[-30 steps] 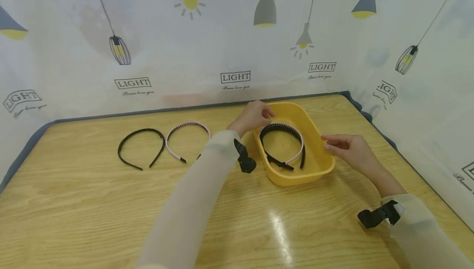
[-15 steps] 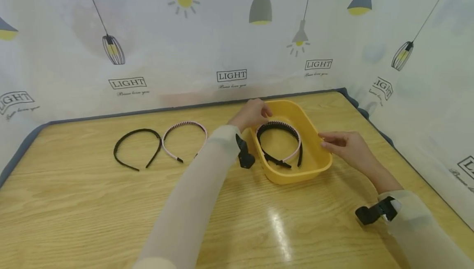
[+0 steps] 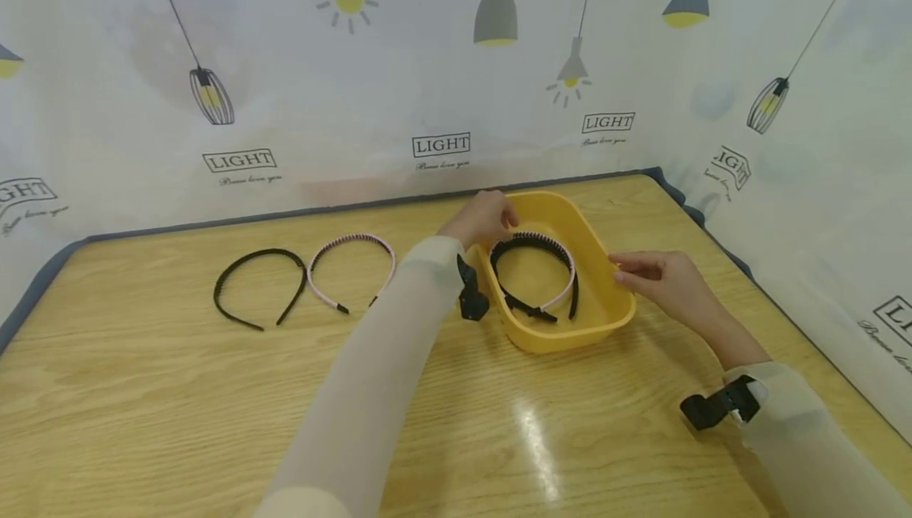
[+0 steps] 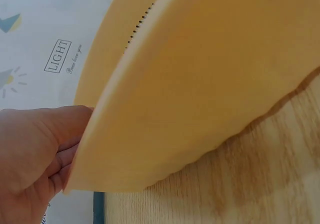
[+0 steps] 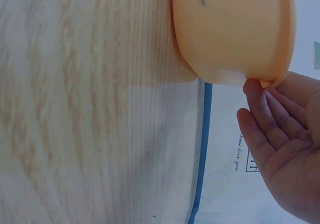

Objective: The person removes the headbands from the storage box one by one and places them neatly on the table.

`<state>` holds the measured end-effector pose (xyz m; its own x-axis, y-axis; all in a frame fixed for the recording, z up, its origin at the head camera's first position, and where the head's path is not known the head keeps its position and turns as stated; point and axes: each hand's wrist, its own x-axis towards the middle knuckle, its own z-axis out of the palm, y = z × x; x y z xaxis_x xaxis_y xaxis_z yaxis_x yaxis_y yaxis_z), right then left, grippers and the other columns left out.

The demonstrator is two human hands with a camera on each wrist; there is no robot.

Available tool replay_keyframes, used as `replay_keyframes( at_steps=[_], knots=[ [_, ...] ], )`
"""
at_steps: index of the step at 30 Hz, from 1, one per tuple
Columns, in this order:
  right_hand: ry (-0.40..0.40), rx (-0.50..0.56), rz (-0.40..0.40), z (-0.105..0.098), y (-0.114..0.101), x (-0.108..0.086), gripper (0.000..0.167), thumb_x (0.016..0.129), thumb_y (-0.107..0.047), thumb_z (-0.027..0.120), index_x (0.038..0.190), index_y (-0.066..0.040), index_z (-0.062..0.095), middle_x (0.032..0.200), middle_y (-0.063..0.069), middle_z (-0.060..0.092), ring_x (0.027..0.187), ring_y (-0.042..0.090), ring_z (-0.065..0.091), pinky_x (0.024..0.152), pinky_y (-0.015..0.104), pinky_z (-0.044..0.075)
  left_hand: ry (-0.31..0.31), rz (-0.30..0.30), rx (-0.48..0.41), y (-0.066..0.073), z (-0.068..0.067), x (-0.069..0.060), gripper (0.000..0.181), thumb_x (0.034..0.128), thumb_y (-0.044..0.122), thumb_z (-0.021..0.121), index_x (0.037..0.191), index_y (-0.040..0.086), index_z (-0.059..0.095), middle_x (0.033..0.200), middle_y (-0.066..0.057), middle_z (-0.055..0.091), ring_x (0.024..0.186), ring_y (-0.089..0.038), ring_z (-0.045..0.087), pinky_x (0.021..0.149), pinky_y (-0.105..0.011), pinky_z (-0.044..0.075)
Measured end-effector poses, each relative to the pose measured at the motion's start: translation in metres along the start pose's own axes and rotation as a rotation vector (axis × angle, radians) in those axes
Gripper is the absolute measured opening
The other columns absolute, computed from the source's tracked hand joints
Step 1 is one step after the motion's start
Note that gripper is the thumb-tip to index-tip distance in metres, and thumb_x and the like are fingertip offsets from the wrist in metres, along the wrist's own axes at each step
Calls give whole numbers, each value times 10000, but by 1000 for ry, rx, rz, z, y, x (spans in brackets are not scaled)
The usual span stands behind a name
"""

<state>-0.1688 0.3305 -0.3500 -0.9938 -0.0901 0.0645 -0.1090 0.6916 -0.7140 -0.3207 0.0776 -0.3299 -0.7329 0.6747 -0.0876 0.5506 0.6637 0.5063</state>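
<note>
A yellow plastic basin [image 3: 591, 268] stands on the table at right of centre in the head view. My left hand [image 3: 483, 217] holds its left rim near the far corner; in the left wrist view the thumb lies along the rim. On the opposite side my right hand [image 3: 670, 279] pinches the right rim between thumb and fingers. Inside the basin, a pink headband [image 3: 572, 272] and a black headband [image 3: 575, 304] lie overlapping. Outside it, to the left, another black headband [image 3: 216, 292] lies on the table beside another pink headband [image 3: 317, 294], partly hidden by my left sleeve.
The wooden table [image 3: 178, 415] ends at a dark blue edging [image 3: 285, 222] along the back. Behind it hangs a pale backdrop [image 3: 356, 98] printed with lamps, and it also runs along the right side.
The head view has shifted slightly, so everything appears a little farther left. Both hands keep their places on the basin, and the headbands lie as before.
</note>
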Motion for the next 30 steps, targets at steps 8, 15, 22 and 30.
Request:
replay_keyframes(
  at_steps=[8, 15, 22, 30],
  knots=[
    [-3, 7, 2, 1, 0, 0, 411, 897, -251, 599, 1212, 12, 582, 1147, 191, 599, 839, -56, 567, 705, 157, 486, -15, -22, 39, 0, 2, 2, 298, 856, 96, 644, 1153, 66, 632, 1118, -57, 608, 982, -171, 562, 826, -270, 467],
    [-6, 10, -1, 1, 1, 1, 406, 899, -241, 597, 1211, 20, 579, 1146, 196, 598, 836, -52, 568, 704, 159, 488, -21, -29, 88, 3, 3, 0, 295, 863, 85, 628, 1158, 70, 633, 1117, -50, 605, 963, -157, 562, 825, -273, 468],
    [-5, 6, 9, 0, 0, 0, 412, 897, -251, 599, 1214, 13, 580, 1155, 191, 594, 845, -49, 564, 709, 152, 484, -34, -34, 112, 4, 4, -1, 270, 872, 77, 607, 1140, 87, 645, 1076, -51, 614, 761, -118, 608, 735, -240, 489],
    [-1, 5, 4, 1, 1, 1, 410, 897, -245, 601, 1209, 21, 581, 1148, 194, 597, 843, -43, 568, 708, 150, 484, -28, -31, 132, 6, 6, -2, 268, 883, 67, 579, 1141, 96, 645, 1055, -56, 620, 617, -107, 608, 670, -220, 490]
  ],
)
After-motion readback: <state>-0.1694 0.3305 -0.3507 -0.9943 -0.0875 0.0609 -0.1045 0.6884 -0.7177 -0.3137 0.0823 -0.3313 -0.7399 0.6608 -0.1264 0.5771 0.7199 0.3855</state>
